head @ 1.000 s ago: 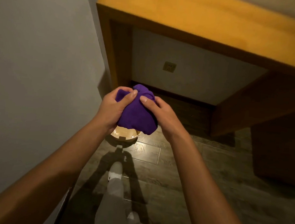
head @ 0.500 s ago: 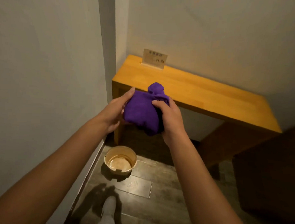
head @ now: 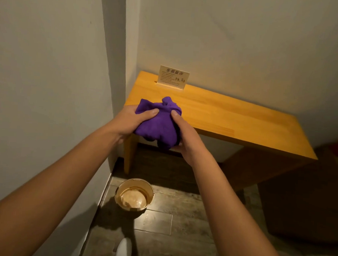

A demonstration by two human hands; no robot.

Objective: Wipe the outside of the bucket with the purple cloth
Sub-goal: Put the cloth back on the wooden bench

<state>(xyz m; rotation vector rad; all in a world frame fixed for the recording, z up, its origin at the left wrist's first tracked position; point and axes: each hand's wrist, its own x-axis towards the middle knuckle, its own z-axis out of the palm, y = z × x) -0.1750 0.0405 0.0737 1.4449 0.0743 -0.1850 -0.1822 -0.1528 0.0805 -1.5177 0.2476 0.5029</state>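
A bunched purple cloth (head: pixel 158 123) is held in the air between both hands, in front of the wooden table's near left corner. My left hand (head: pixel 130 121) grips its left side and my right hand (head: pixel 185 138) grips its right side and underside. The small tan bucket (head: pixel 135 184) stands upright on the floor well below the hands, close to the left wall, its open top facing up. Neither hand touches the bucket.
An orange wooden table (head: pixel 232 119) stands in the corner with a small sign card (head: pixel 173 77) at its back edge. White walls close in on the left. A dark cabinet (head: pixel 306 201) stands at right. My white shoe (head: pixel 123 249) rests on the wood floor.
The view has tilted up, so the tabletop and sign now show and the bucket appears lower in frame. Both hands still hold the cloth and have shifted their grip on it.
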